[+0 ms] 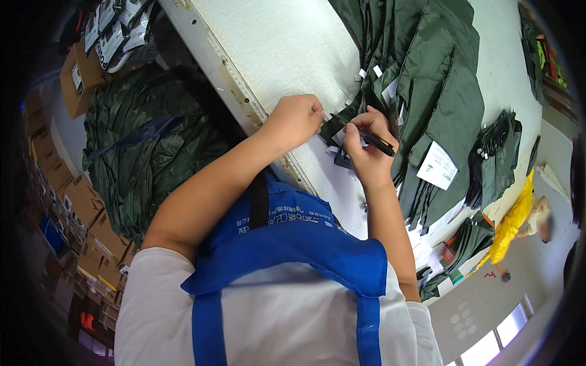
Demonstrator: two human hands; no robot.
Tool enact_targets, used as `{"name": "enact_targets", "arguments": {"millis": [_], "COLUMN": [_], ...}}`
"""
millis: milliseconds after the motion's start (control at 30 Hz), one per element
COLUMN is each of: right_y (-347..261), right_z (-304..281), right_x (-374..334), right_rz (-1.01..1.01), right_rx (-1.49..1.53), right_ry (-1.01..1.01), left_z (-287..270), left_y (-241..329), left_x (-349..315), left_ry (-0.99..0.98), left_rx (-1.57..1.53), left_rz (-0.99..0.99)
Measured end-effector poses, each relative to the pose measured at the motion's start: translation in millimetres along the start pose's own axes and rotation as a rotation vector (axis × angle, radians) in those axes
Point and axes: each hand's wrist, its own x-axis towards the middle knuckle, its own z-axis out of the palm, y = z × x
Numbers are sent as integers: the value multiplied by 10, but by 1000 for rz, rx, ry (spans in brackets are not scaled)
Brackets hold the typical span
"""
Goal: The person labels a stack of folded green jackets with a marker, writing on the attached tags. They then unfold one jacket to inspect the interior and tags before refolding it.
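My right hand (369,160) is wrapped round a black pen (379,143), whose thin end points left toward my other hand. My left hand (294,123) is closed in a pinch just left of the pen. Whatever is between its fingertips is too small to make out. Both hands are over the near edge of a pile of dark green fabric pieces (421,91), with small white labels (377,71) at their ends. A white printed sheet (437,166) lies on the pile, right of my right hand.
The pile lies on a pale table (274,43) with a metal edge (227,73). Left of it, a large heap of dark green fabric (143,146) sits below cardboard boxes (85,201). More dark bundles (497,152) lie at right, near a person in yellow (514,222).
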Motion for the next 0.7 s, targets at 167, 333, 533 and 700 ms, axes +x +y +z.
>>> {"name": "enact_targets", "arguments": {"millis": [167, 333, 533, 700], "right_y": [-30, -13, 31, -55], "right_z": [8, 20, -8, -148], "right_x": [14, 22, -7, -67], "right_rz": [-103, -116, -79, 244], "right_rx": [-93, -112, -21, 368], "right_ry": [-24, -31, 34, 101], "left_z": [-1, -1, 24, 55], "left_y": [-51, -41, -45, 9], "left_x": [28, 23, -15, -130], "left_ry": [-5, 4, 46, -14], "left_rx": [-49, -54, -70, -270], "left_rz": [17, 11, 97, 17]}}
